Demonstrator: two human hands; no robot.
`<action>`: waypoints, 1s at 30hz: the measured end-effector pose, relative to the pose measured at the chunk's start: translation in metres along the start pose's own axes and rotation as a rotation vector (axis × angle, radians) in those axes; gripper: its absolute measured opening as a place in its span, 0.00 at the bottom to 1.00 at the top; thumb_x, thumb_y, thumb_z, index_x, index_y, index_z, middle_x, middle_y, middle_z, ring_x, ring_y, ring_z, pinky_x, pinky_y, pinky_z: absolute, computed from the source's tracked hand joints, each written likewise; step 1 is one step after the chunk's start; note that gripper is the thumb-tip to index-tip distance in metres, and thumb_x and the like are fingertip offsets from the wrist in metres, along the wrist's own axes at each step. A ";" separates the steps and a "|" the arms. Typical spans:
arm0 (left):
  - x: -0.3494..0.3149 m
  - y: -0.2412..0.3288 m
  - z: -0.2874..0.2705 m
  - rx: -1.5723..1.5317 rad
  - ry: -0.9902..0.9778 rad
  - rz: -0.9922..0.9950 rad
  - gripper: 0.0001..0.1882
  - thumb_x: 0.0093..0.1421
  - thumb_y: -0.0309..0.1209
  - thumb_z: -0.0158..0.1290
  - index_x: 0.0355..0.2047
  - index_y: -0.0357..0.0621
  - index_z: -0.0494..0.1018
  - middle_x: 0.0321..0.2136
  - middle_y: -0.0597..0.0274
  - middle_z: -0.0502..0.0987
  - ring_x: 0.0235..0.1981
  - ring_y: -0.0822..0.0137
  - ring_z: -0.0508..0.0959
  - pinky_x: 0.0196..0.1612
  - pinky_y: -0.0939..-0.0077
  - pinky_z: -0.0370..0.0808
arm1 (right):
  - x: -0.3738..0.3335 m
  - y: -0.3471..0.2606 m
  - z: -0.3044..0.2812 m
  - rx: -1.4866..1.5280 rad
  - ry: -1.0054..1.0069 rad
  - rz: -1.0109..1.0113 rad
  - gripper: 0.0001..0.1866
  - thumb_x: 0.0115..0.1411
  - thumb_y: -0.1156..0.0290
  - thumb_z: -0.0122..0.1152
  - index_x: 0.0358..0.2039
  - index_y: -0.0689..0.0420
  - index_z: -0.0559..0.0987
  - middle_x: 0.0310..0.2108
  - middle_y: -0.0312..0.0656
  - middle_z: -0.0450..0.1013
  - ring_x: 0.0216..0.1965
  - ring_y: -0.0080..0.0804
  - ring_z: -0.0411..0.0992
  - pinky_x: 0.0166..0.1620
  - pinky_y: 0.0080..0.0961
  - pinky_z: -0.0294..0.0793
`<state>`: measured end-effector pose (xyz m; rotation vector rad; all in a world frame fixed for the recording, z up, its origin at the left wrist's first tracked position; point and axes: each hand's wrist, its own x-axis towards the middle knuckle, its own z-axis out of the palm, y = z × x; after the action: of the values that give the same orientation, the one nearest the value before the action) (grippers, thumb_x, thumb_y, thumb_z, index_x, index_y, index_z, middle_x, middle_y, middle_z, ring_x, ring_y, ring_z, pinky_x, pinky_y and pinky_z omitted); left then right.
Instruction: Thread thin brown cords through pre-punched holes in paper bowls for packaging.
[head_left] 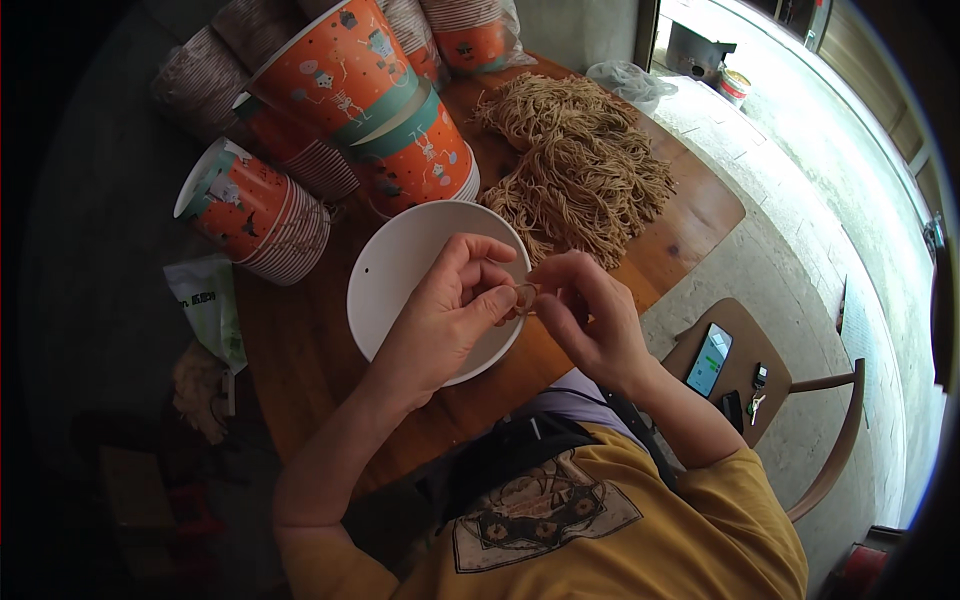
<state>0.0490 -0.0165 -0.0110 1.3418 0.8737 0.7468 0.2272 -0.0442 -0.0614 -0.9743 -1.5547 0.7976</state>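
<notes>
A white paper bucket (400,262) stands mouth up on the wooden table in front of me, a small dark hole showing in its left wall. Over its right side, my left hand (455,315) pinches a short loop of tan cord (525,297) between thumb and forefinger. My right hand (590,312) is closed with its fingertips at the same loop, just right of the rim. Fingers hide most of the cord, so I cannot tell whether it passes through the bucket wall. A heap of tan cords (575,165) lies beyond my right hand.
Orange printed paper buckets (425,150) stand stacked behind the white one, with another stack (255,215) to the left. A white-green bag (208,300) sits by the left edge of the wooden table (690,220). At right, a chair (735,330) holds a phone (709,360) and keys (756,408).
</notes>
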 end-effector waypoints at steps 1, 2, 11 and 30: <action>0.000 0.000 0.000 0.013 0.009 0.002 0.12 0.64 0.23 0.47 0.48 0.38 0.62 0.33 0.65 0.71 0.36 0.77 0.72 0.44 0.82 0.71 | 0.000 -0.003 -0.001 -0.081 -0.045 -0.047 0.09 0.56 0.74 0.60 0.38 0.59 0.73 0.28 0.38 0.72 0.23 0.23 0.70 0.26 0.19 0.69; 0.000 0.000 0.001 0.027 0.015 0.004 0.12 0.64 0.22 0.47 0.48 0.38 0.62 0.33 0.64 0.71 0.36 0.77 0.72 0.44 0.82 0.71 | 0.000 -0.002 -0.001 -0.082 -0.044 -0.047 0.09 0.56 0.74 0.60 0.38 0.59 0.73 0.28 0.38 0.72 0.23 0.23 0.70 0.26 0.19 0.69; -0.002 0.002 0.000 -0.010 -0.025 -0.021 0.17 0.63 0.21 0.46 0.52 0.39 0.60 0.35 0.65 0.70 0.37 0.77 0.71 0.44 0.82 0.70 | 0.003 0.006 0.004 -0.108 -0.013 -0.127 0.05 0.55 0.77 0.60 0.34 0.58 0.75 0.29 0.39 0.73 0.26 0.28 0.74 0.28 0.22 0.72; -0.004 -0.008 -0.001 0.504 0.012 0.082 0.07 0.64 0.23 0.45 0.42 0.36 0.66 0.36 0.54 0.72 0.38 0.63 0.75 0.43 0.71 0.71 | 0.002 0.003 0.003 -0.027 -0.036 0.037 0.05 0.58 0.76 0.59 0.35 0.61 0.75 0.24 0.34 0.73 0.24 0.15 0.68 0.28 0.15 0.67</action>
<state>0.0457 -0.0204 -0.0184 1.8276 1.0647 0.6176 0.2248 -0.0409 -0.0631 -1.0158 -1.5863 0.8259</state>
